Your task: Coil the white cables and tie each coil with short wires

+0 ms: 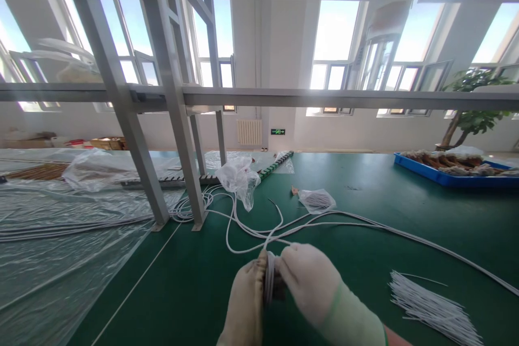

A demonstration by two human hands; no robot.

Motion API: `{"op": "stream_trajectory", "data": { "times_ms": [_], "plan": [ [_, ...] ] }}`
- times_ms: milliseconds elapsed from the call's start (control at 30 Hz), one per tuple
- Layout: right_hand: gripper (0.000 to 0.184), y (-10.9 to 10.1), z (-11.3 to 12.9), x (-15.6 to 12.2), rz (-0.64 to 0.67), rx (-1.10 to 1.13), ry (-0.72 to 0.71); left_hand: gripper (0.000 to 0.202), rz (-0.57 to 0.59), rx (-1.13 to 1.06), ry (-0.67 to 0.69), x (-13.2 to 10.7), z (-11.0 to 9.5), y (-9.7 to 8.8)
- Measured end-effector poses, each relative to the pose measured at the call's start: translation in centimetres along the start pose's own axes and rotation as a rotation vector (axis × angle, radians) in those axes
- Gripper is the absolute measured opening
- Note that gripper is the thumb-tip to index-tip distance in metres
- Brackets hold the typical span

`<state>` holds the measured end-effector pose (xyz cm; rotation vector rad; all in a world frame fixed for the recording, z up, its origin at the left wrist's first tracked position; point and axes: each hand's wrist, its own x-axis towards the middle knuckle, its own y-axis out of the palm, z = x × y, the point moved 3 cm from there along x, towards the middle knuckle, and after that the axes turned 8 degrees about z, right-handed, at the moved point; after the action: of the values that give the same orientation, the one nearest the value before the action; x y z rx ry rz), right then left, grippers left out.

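Left hand [243,300] and right hand [312,281] pinch a white cable coil [269,278]. Thin white strips [433,308] lie on the bench [182,292].

Green exit sign [278,131], right-pointing arrow [283,132], on wall [298,125], lettering too small

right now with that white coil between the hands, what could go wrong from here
The coil might spring loose if the left hand or right hand eases off, since several turns are gathered there. The loose cable crosses itself on the table, so a tug could tangle it. It also lies around the metal leg, where it may snag.
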<state>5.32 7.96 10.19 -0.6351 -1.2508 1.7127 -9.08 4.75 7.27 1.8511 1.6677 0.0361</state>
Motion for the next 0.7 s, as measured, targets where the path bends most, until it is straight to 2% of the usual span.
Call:
{"op": "stream_trajectory", "data": {
  "times_ms": [67, 133, 200, 267, 367, 433, 500, 600, 700],
  "plan": [
    [0.028, 3.4, 1.3, -1.5, 0.107, 0.052, -0.025, 0.019, -0.117, -0.097, 0.109, 0.0, -0.2, -0.6],
    [0.024, 7.0, 1.1, -3.0, 0.25, 0.214, -0.007, 0.016, -0.159, -0.274, 0.14, 0.2, -0.4, -0.8],
    [0.026, 9.2, 0.0, -4.1, 0.312, 0.376, 0.014, 0.03, -0.127, -0.437, 0.16, 0.3, -0.8, -0.9],
    [0.032, 9.6, -2.0, -4.7, 0.315, 0.435, -0.002, 0.043, -0.023, -0.518, 0.162, 0.4, -1.3, -0.9],
    [0.038, 7.1, -6.0, -4.1, 0.247, 0.413, 0.026, 0.051, 0.211, -0.512, 0.07, 0.2, -1.4, -0.9],
    [0.037, 4.4, -8.6, -2.9, 0.178, 0.445, 0.118, 0.044, 0.353, -0.367, -0.022, 0.2, -0.8, -0.6],
    [0.034, 1.7, -10.0, -1.6, 0.114, 0.466, 0.185, 0.035, 0.43, -0.238, -0.108, 0.4, 0.0, -0.2],
    [0.031, -1.2, -8.8, -0.6, 0.006, 0.389, 0.163, 0.031, 0.466, -0.301, -0.238, 1.1, 1.2, 0.9],
    [0.033, -1.8, -5.7, -0.2, -0.102, 0.222, 0.09, 0.03, 0.49, -0.393, -0.324, 1.3, 1.9, 2.0]
  ]
}}
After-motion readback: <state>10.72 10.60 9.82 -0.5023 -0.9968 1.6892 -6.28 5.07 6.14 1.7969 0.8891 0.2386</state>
